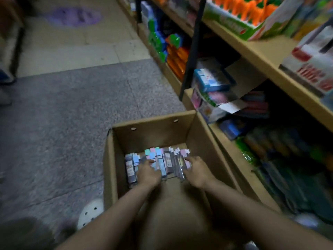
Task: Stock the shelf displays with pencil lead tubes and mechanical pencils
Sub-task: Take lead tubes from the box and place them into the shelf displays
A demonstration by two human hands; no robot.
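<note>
An open cardboard box (155, 127) stands on the floor beside the shelves. At its bottom lie several pencil lead tubes (160, 159) with pastel caps, packed side by side. Both arms reach down into the box. My left hand (148, 171) lies on the left part of the pile with its fingers on the tubes. My right hand (195, 168) lies on the right part, fingertips on the pink tubes. The blur hides whether either hand grips a tube.
Wooden shelves (252, 49) run along the right, filled with coloured stationery packs and boxes. A black upright post (192, 51) stands at the shelf front. Grey speckled floor (72, 114) stretches to the left. A white perforated shoe (90, 212) is near the box's left corner.
</note>
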